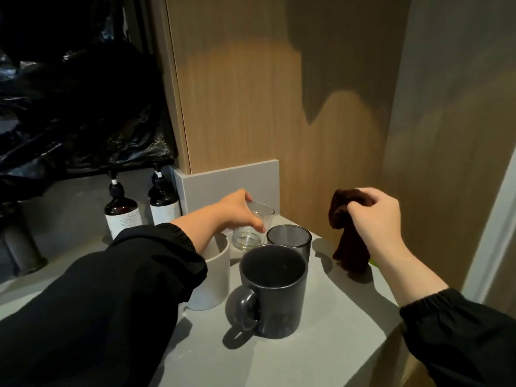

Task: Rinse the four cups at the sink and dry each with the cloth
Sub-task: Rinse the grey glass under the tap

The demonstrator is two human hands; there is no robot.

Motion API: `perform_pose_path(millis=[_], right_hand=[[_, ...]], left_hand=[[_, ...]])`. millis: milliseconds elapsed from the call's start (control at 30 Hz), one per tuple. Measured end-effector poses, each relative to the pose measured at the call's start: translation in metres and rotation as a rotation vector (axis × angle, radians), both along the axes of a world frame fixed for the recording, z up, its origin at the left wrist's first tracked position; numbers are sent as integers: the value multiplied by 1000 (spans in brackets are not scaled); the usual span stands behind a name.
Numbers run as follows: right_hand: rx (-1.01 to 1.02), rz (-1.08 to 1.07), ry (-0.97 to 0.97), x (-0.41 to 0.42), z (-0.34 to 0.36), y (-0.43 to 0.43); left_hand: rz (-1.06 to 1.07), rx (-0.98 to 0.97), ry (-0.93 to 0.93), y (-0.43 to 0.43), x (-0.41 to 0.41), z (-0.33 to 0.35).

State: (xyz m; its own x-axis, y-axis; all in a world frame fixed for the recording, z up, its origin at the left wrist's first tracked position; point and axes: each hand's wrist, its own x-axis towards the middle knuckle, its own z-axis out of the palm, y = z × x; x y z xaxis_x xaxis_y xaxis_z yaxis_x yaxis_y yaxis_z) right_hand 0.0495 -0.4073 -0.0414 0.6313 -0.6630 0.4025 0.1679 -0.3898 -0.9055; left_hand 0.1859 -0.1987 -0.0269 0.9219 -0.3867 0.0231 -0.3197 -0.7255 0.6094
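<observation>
Four cups (273,291): I see them clustered on the counter (343,308), clear glass (251,233) at the back
Left hand (237,209): wrapped round that glass from its left
Right hand (375,219): bunched tight on the cloth (349,247), which hangs right of the cups
Glass to cloth: glass lies left of the cloth, apart

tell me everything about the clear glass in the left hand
The clear glass is transparent, handleless, wider at the rim, thick-based and looks empty. The left hand grips its side with curled fingers. It is roughly upright at the back, beside the smoky tumbler; whether it touches the counter is unclear.
</observation>
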Motion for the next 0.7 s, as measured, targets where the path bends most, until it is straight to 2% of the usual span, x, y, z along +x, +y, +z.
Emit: perform_pose_path(millis=[200, 367, 600, 700], right_hand=[[2, -33, 133, 7, -41, 0], [-1, -45, 146, 12, -49, 0], [-55, -13, 161, 16, -53, 0], [-110, -7, 183, 17, -54, 1]], left_hand=[[-4, 57, 36, -2, 12, -6], [8, 11, 66, -5, 16, -9], [23, 76, 115, -5, 27, -16], [17, 171, 91, -4, 25, -15]])
